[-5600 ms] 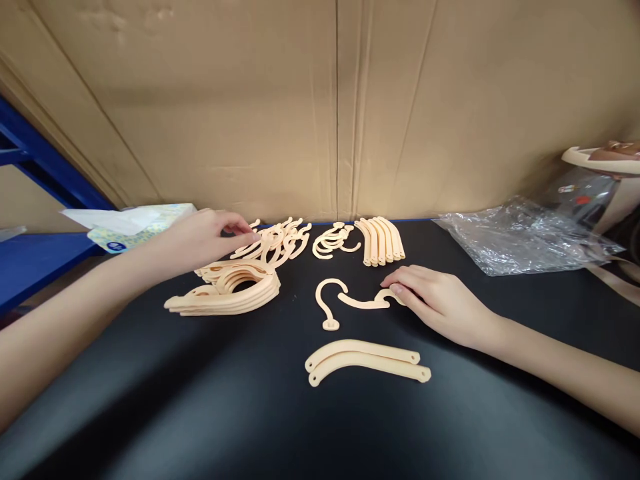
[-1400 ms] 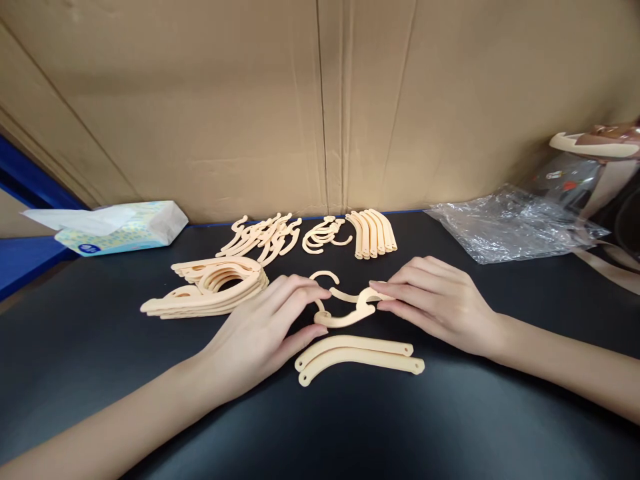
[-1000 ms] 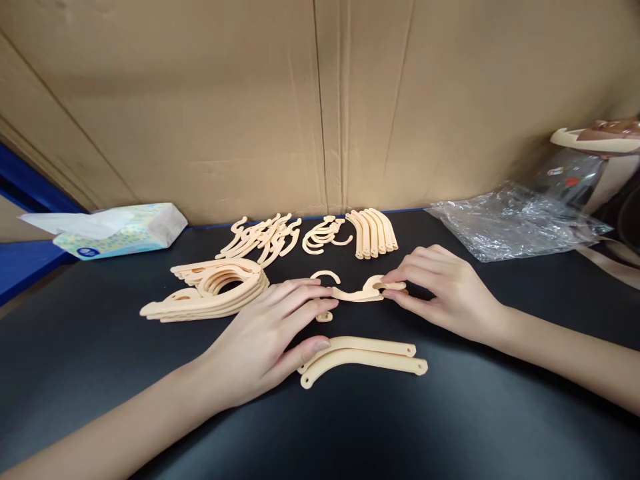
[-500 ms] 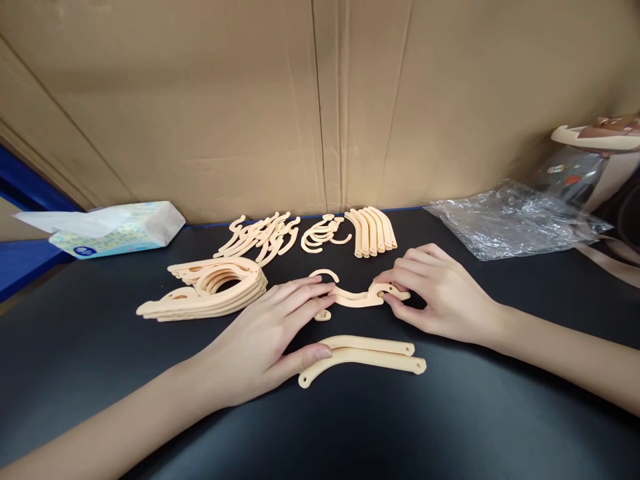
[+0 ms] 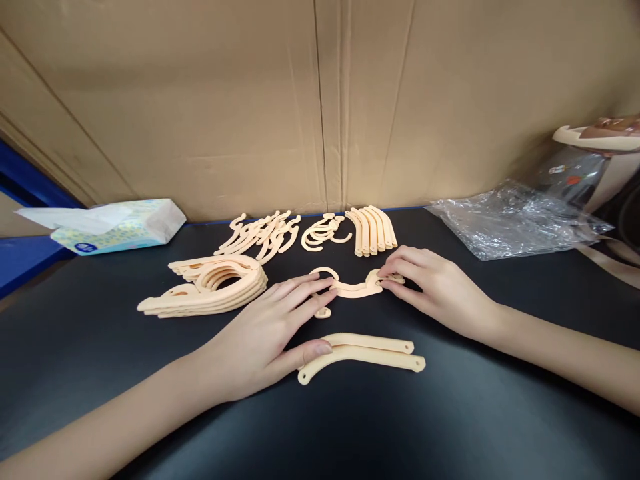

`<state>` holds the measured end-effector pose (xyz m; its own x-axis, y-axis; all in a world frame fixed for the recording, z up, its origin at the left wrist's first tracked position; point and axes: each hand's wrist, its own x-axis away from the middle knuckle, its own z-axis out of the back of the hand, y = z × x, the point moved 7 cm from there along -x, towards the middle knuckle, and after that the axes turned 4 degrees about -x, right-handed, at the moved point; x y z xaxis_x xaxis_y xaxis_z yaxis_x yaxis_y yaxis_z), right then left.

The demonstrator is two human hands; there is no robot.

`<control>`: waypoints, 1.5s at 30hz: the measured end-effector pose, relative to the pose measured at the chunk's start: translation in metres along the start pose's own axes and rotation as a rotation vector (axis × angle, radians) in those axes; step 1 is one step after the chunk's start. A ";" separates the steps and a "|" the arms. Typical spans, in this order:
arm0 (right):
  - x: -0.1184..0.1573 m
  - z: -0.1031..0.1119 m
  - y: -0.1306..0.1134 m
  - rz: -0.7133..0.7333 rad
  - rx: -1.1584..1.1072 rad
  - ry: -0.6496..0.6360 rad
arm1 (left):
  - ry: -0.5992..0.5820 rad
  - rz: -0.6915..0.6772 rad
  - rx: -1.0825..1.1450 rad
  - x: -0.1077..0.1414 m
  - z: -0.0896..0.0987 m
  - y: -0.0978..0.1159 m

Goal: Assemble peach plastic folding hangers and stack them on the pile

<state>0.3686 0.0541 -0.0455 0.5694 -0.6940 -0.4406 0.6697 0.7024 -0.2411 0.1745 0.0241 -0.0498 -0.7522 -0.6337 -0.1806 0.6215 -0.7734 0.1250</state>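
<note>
My right hand [image 5: 427, 283] pinches the right end of a peach plastic hanger arm [image 5: 357, 291], covering part of that end. This curved piece lies flat on the table. My left hand [image 5: 280, 333] is spread out flat, its fingertips touching the piece's left end and its thumb resting on two long curved bars [image 5: 373, 357] in front. Under the left fingers lies a hanger hook [image 5: 326, 272], its curved top showing behind them and its holed base in front. The hook's middle is hidden by the fingers.
Stacked folded hangers [image 5: 220, 293] lie left. Along the back are loose hanger arms [image 5: 260, 237], several hooks [image 5: 323, 233] and a row of bars [image 5: 371, 231]. A tissue pack [image 5: 117, 227] sits back left, a clear plastic bag [image 5: 515, 220] back right, against a cardboard wall [image 5: 225, 107].
My right fingers have shifted slightly and now cover more of the hanger arm's right end, which has moved a little to the left. My left hand stays almost where it was.
</note>
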 end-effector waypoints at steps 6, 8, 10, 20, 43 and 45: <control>0.001 0.002 0.000 -0.004 -0.033 -0.006 | 0.008 0.029 0.004 0.001 0.001 -0.001; 0.001 0.002 -0.001 0.001 -0.024 0.000 | 0.012 0.031 0.006 0.001 0.001 -0.001; 0.000 0.002 -0.002 0.003 -0.008 0.003 | 0.019 0.031 0.010 0.001 0.000 -0.002; 0.000 0.003 -0.002 0.020 0.028 0.023 | 0.086 0.052 0.023 0.002 0.006 -0.003; 0.000 0.007 -0.008 0.076 -0.006 0.052 | 0.121 0.139 -0.042 -0.002 0.009 -0.010; 0.000 0.007 -0.009 0.082 -0.013 0.047 | 0.128 0.163 -0.055 -0.001 0.010 -0.011</control>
<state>0.3659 0.0470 -0.0370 0.5987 -0.6264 -0.4991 0.6153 0.7586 -0.2140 0.1666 0.0335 -0.0416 -0.6089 -0.7400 -0.2857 0.7463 -0.6565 0.1102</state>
